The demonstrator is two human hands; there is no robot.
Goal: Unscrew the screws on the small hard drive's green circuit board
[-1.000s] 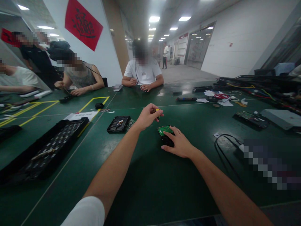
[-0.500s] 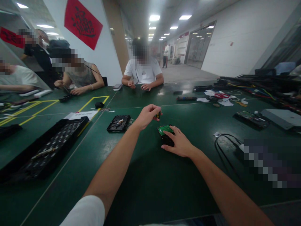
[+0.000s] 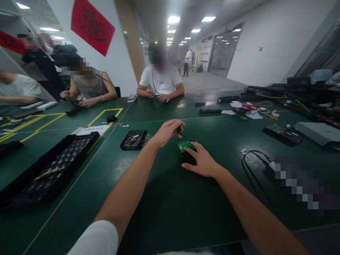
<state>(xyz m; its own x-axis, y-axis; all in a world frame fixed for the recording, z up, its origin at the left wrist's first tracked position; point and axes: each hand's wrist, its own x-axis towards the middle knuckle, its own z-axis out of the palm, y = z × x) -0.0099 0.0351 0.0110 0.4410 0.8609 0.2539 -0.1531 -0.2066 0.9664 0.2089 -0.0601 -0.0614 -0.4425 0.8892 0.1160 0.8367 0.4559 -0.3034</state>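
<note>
My left hand [image 3: 168, 131] is closed, with thumb and fingers pinching a small black-and-yellow object [image 3: 180, 129] whose kind I cannot make out. It is held just above and beyond a hard drive [image 3: 183, 146], which lies on the green table with its green circuit board facing up. My right hand [image 3: 202, 161] grips the drive from the right, thumb at the near side and fingers across the top, hiding part of it. Left of my left hand lies another black drive [image 3: 133, 139] with small pieces on top.
A long black tray [image 3: 50, 170] with rows of small parts stands at the left. To the right are a looped cable [image 3: 245, 166], another circuit-board drive [image 3: 283, 134], a grey metal box [image 3: 317, 133] and piled wires [image 3: 292, 97]. A person [image 3: 160, 83] sits across the table.
My left hand has turned slightly, so more of the yellow on the object shows, and it sits a little farther right. My right hand and the hard drive stay in place.
</note>
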